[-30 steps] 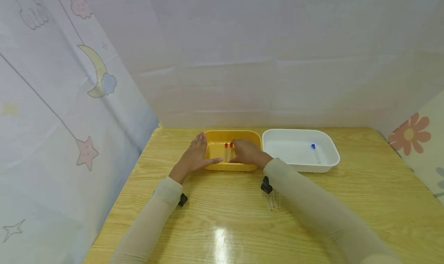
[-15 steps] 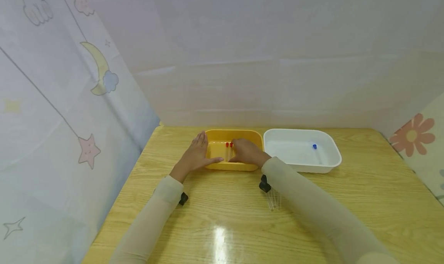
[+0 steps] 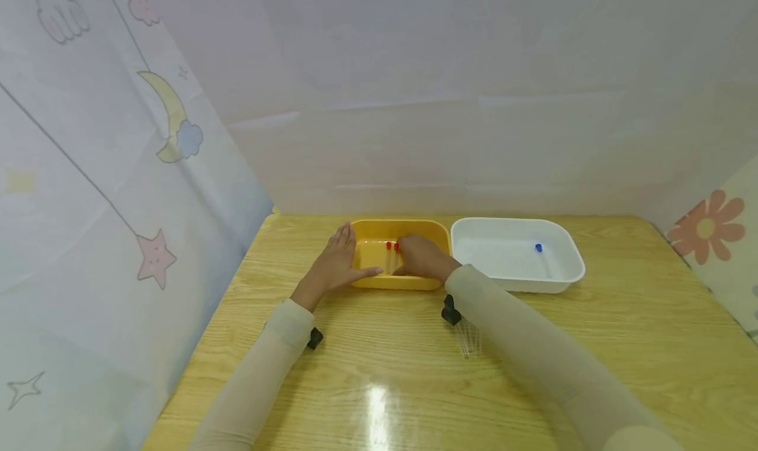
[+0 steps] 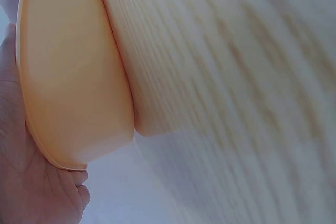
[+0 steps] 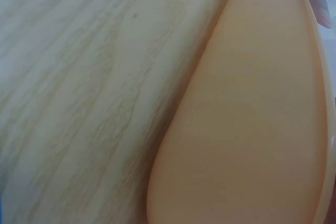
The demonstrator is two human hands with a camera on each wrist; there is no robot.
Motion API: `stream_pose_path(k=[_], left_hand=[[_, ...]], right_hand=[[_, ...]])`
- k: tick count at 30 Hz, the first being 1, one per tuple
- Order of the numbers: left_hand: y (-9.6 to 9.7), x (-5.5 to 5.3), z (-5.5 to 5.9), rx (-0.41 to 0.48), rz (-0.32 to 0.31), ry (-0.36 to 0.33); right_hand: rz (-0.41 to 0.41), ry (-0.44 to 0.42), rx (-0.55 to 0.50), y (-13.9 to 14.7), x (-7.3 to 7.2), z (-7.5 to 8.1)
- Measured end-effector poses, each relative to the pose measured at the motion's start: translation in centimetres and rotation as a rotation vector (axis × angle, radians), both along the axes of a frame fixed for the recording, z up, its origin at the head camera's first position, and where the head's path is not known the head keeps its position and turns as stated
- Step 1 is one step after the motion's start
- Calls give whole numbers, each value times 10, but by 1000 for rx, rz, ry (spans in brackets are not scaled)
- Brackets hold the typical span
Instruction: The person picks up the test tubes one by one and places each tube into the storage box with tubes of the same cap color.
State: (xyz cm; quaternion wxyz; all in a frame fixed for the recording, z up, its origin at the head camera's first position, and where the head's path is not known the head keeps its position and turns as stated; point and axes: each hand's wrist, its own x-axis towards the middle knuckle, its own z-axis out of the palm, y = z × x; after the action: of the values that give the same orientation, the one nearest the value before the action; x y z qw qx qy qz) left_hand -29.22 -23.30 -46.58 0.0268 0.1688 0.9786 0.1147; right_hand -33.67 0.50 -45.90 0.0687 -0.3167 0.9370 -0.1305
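Observation:
In the head view my left hand (image 3: 333, 265) rests against the left end of the yellow tray (image 3: 370, 283), fingers straight and thumb stretched along its near rim. My right hand (image 3: 422, 257) reaches into the tray from the right. Its index finger and thumb span a thin clear tube with a red cap (image 3: 397, 245), one at the cap and one at the lower end. A second red-capped tube (image 3: 388, 261) lies parallel, just left of it. The right hand's other fingers are hidden. The left wrist view shows the tray's outer wall (image 4: 79, 72) beside my palm.
A white tray (image 3: 503, 283) stands directly right of the yellow one, with a blue-capped tube (image 3: 543, 260) inside. Several clear tubes (image 3: 468, 339) lie on the wooden table (image 3: 367, 345) by my right forearm. A fabric backdrop rises behind the table and on both sides.
Both hands keep nearly the same places. The red-capped tubes have shifted very slightly left within the yellow tray, and the whole head view has moved a little.

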Motion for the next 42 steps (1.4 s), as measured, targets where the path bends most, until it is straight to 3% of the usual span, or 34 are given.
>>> stream_pose_path(k=[17, 33, 42], left_hand=[[-1, 0, -6, -19, 4, 26], [-5, -4, -6, -7, -1, 39], [-7, -9, -9, 5, -6, 42]], right_hand=[[11, -25, 5, -2, 4, 2], [-111, -107, -38, 2, 6, 10], [-104, -15, -48, 8, 14, 19]])
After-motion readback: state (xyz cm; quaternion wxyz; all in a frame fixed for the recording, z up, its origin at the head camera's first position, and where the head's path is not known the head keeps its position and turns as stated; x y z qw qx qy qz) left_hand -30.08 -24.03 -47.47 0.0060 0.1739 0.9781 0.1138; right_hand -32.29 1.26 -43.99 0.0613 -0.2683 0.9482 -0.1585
